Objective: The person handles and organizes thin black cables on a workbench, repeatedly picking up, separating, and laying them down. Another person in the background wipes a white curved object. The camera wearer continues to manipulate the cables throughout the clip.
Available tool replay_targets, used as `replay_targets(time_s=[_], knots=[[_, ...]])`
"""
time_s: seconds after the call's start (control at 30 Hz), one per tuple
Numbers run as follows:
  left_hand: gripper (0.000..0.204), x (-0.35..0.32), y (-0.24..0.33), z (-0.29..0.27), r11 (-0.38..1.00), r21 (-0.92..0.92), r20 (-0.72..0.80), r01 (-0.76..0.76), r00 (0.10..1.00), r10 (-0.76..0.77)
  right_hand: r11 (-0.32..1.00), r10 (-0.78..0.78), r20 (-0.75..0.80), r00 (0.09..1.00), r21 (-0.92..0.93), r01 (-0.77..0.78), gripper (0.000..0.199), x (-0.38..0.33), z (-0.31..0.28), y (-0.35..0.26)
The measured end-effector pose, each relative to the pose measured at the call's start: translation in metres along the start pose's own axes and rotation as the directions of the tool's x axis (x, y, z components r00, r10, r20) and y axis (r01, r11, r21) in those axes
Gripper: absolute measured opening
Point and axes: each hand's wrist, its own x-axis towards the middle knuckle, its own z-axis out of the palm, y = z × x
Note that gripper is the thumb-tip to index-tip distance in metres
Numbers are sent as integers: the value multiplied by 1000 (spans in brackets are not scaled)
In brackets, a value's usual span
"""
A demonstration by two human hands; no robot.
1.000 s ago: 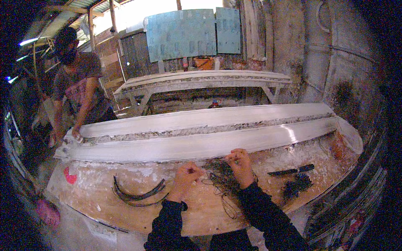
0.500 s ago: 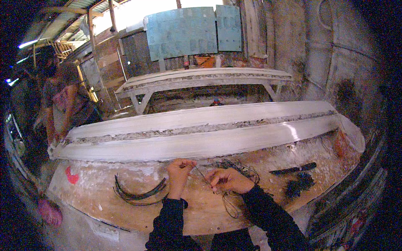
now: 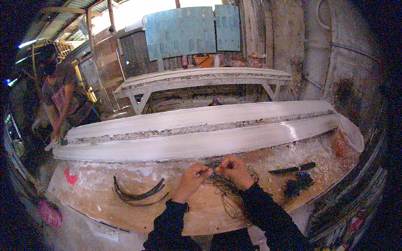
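Head camera view, looking down from our side of the bench: two dark long sleeves (image 3: 272, 213) reach over one flat, pale-brown wooden board (image 3: 138, 217), scuffed and flecked with white. Our left hand (image 3: 193, 180) and right hand (image 3: 238, 173) meet over one loose tangle of thin black cord (image 3: 221, 183), which lies near the middle of the board, a loop trailing toward us. The fingertips of each hand are drawn together and appear clamped on fine strands; exactly which strands, we cannot make out.

We judge the work to be under way and unfinished: both hands are busy at the cord, while much of it lies matted and unseparated beneath them.

To the left we count at least three curved, dark, narrow strips (image 3: 130, 196), bunched too closely for a sure number, and one red patch (image 3: 70, 175). On the right lie one black-handled knife with a dark blade (image 3: 292, 168) and, just beside it, one fuzzy black clump (image 3: 298, 185).

Beyond our hands run two long, smooth white slabs (image 3: 188, 149), a rough, crusted groove between them. One co-worker (image 3: 69, 96) leans in at their left end. Farther back we see one white, splay-legged bench (image 3: 184, 83), one orange bucket (image 3: 203, 61) and two light-blue panels (image 3: 181, 33).
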Motion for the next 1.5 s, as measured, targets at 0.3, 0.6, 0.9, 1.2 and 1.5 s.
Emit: replay_targets(time_s=[0.3, 0.6, 0.9, 1.2, 1.5], knots=[[12, -13, 21, 14, 849, -494, 492, 188, 865, 95, 988, -126, -242, 962, -118, 99, 11, 9, -9, 8], [12, -11, 12, 12, 842, -487, 447, 231, 894, 13, 994, -72, -361, 930, -100, 39, 12, 11, -10, 5], [8, 3, -2, -30, 940, -264, -323, 217, 898, -298, 999, 38, 137, 990, -41, -33, 17, 4, -14, -6], [12, 5, -9, -28, 965, -183, -451, 190, 856, -254, 984, -127, 432, 893, 169, 59, 19, -7, 2, -11], [13, 5, -20, -16, 996, 64, -359, 69, 932, -42, 981, 48, 283, 958, 168, -99, 11, -7, -3, -9]])
